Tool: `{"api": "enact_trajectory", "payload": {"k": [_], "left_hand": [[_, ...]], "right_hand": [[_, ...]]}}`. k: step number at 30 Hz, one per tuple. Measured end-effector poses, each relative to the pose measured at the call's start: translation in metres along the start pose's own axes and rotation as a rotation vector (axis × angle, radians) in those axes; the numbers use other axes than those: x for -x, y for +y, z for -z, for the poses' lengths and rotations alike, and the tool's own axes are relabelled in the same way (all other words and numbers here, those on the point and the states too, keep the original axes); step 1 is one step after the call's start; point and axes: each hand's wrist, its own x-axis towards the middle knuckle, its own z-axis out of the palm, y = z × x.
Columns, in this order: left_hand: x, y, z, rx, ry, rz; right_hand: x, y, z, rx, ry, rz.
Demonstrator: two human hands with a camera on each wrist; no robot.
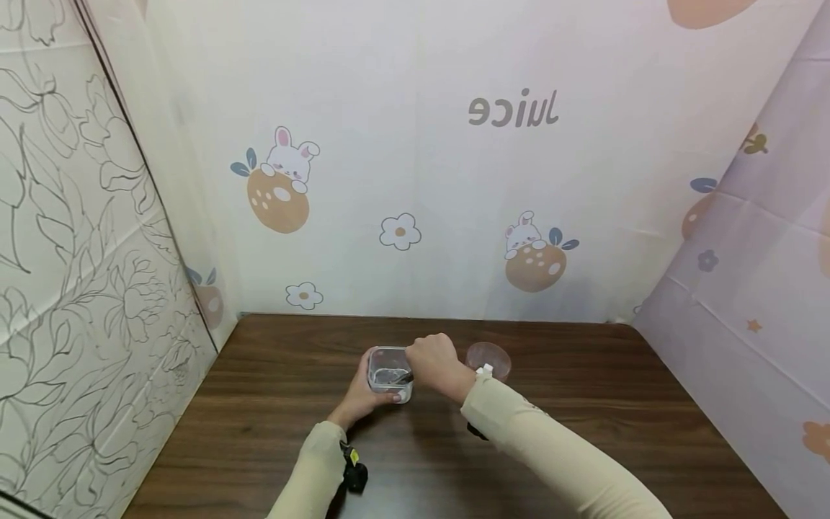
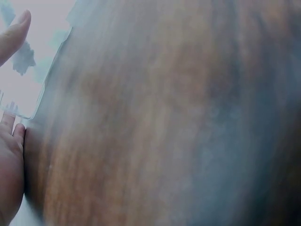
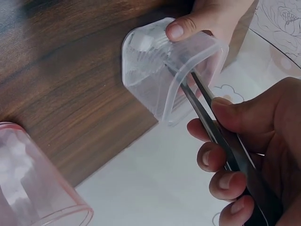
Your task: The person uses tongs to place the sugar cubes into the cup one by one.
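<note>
A clear plastic container (image 1: 387, 355) is in my left hand (image 1: 360, 395), which grips its side; in the right wrist view it is tilted, with the thumb on its wall. A small white lump (image 3: 142, 41) shows through the far end of the container. My right hand (image 1: 438, 362) holds dark metal tweezers (image 3: 248, 175) between thumb and curled fingers. The tweezer tips reach through the open mouth and stand slightly apart, with nothing visible between them. Only part of my left hand (image 2: 10, 176) and the container's edge show in the left wrist view.
A transparent pink cup (image 1: 488, 355) stands on the brown wooden table (image 1: 259, 418), right of and partly behind my right wrist. Whitish shapes show in that cup (image 3: 35, 188) in the right wrist view. A printed curtain (image 1: 415, 166) hangs behind the table.
</note>
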Motion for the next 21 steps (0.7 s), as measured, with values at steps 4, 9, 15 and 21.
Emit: {"api": "enact_trajectory", "payload": {"k": [4, 9, 15, 21], "left_hand": [[0.0, 0.0, 0.001, -0.021, -0.003, 0.024], [-0.005, -0.015, 0.001, -0.028, 0.015, 0.014], [-0.009, -0.034, 0.002, -0.094, 0.036, -0.101], [-0.007, -0.035, 0.001, -0.076, 0.032, -0.102]], "right_hand": [[0.001, -0.005, 0.001, 0.038, 0.051, 0.021], [0.003, -0.008, 0.004, 0.071, 0.069, 0.036], [0.004, -0.005, 0.003, 0.065, 0.084, 0.031], [0.004, 0.001, 0.002, 0.048, 0.038, 0.018]]}}
